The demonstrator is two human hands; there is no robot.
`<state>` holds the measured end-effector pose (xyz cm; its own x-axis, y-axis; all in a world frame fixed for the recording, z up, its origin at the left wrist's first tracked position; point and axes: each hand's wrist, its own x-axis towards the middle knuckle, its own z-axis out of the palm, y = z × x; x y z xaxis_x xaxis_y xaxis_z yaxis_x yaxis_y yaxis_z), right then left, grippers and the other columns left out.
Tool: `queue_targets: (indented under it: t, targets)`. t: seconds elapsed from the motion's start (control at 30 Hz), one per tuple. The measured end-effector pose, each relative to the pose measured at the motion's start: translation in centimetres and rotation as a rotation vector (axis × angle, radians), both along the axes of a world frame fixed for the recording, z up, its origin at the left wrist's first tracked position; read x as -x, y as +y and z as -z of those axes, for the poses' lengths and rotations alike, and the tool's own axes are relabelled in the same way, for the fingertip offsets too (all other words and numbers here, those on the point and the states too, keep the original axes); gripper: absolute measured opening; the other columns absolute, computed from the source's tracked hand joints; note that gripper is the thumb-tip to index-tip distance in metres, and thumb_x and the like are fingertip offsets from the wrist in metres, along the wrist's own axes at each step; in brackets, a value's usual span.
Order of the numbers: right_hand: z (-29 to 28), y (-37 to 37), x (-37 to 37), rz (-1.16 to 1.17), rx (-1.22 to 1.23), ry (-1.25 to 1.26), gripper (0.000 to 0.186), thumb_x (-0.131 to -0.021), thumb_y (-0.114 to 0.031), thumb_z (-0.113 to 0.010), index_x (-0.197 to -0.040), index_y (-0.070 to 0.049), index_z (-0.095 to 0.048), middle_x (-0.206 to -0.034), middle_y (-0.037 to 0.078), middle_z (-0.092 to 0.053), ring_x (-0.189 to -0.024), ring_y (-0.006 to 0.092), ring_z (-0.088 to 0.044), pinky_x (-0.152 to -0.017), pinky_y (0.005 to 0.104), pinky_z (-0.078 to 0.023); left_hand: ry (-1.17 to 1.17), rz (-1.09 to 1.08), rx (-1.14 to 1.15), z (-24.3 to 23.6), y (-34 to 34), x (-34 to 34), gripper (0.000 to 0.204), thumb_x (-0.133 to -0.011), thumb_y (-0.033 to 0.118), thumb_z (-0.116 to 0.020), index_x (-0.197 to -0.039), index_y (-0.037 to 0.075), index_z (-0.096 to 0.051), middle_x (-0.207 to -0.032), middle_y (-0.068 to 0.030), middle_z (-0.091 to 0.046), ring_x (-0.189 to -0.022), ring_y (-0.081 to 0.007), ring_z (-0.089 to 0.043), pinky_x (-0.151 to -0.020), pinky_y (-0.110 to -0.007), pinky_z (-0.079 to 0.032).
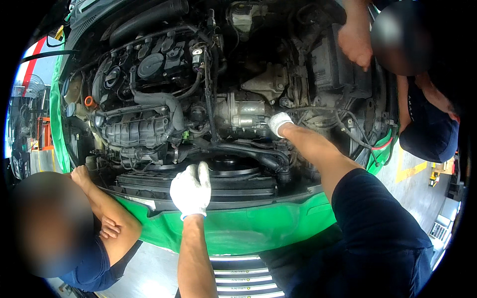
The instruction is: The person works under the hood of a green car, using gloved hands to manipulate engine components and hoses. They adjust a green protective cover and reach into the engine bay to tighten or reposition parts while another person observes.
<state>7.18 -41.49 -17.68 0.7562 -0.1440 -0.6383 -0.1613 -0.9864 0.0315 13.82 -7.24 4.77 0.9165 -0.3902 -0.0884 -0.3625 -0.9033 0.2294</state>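
Note:
Below me is an open engine bay. My left hand (pixel 191 192), in a white knit glove, is over the black radiator support (pixel 149 184) near the front edge, its index and middle fingers stretched out. My right hand (pixel 280 123), also gloved, is at the right end of a silver cylindrical part (pixel 248 111); its fingers curl in, and what they hold is unclear. Around that part are black hoses (pixel 261 156), wires and a metal bracket (pixel 263 82). The black engine with its covers (pixel 154 64) fills the upper left.
A person (pixel 114 233) leans in at lower left, a hand on the car's edge. People (pixel 427 119) stand at upper right, one hand over a black box (pixel 343 74). Green covers (pixel 248 228) drape the car. Workshop floor (pixel 410 179) and equipment show beside it.

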Motion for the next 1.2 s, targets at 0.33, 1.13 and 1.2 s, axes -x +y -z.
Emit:
queue_targets:
  t: [0.33, 1.13, 1.2]
  targets:
    - [-1.3, -0.4, -1.1, -0.022, -0.010, 0.105, 0.045, -0.106, -0.027, -0.030, -0.130, -0.006, -0.061, -0.114, 0.018, -0.070, -0.107, 0.0351, -0.067, -0.091, 0.0474, -0.052, 0.025, 0.000, -0.010, -0.5, -0.3, -0.1, 0.040, -0.096, 0.041, -0.056, -0.080, 0.007, -0.069, -0.075, -0.0185, -0.067, -0.076, -0.0382, -0.064, -0.070, -0.049, -0.049]
    - [1.4, -0.9, -0.6, -0.048, 0.015, 0.062, 0.036, -0.097, -0.017, -0.044, -0.126, -0.007, -0.064, -0.119, 0.013, -0.071, -0.105, 0.0305, -0.070, -0.081, 0.0445, -0.055, -0.019, 0.003, 0.019, -0.1, 0.1, 0.1, 0.038, -0.095, 0.040, -0.058, -0.081, 0.006, -0.070, -0.074, -0.0173, -0.067, -0.075, -0.0363, -0.064, -0.071, -0.046, -0.050]
    - [1.3, -0.7, -0.6, -0.047, 0.029, 0.044, 0.035, -0.099, -0.016, -0.042, -0.122, -0.009, -0.066, -0.115, 0.013, -0.072, -0.103, 0.0305, -0.070, -0.081, 0.0442, -0.056, -0.003, -0.007, 0.007, -0.3, 0.0, 0.0, 0.039, -0.095, 0.041, -0.058, -0.082, 0.006, -0.070, -0.075, -0.0176, -0.068, -0.075, -0.0363, -0.065, -0.071, -0.046, -0.050]
